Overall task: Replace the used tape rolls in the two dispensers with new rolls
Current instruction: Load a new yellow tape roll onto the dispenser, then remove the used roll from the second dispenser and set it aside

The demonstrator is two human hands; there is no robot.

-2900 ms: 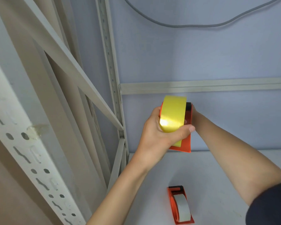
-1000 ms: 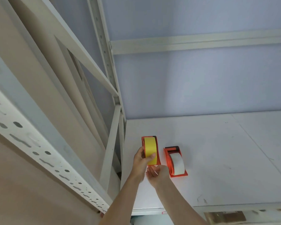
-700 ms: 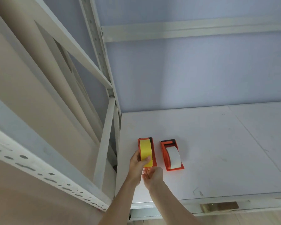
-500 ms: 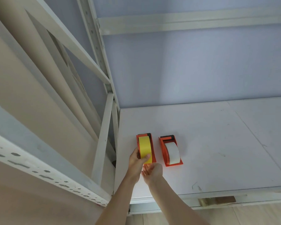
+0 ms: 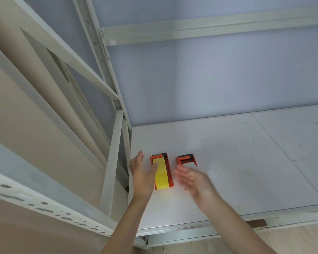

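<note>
The yellow roll (image 5: 161, 174) sits in the left dispenser (image 5: 170, 173), an orange one that lies flat on the shelf (image 5: 237, 162) near its left edge, not far from the front edge. The left hand (image 5: 142, 174) is just beside this dispenser on its left side, with the fingers straight and spread, holding nothing; the thumb reaches over the roll, but I cannot tell if it touches it. The right dispenser (image 5: 185, 159), also orange with a black bar at its far end, lies just beside the first one, a small gap between them. The right hand (image 5: 191, 177) is over the near part of this dispenser and hides it, so the roll inside cannot be seen. This hand is blurred; its fingers look straight and apart, with nothing in them. Both forearms come in from the front edge of the shelf. On the left stands the pale metal frame (image 5: 112, 162) of the rack, and a grey wall (image 5: 209, 79) is behind the shelf.
</note>
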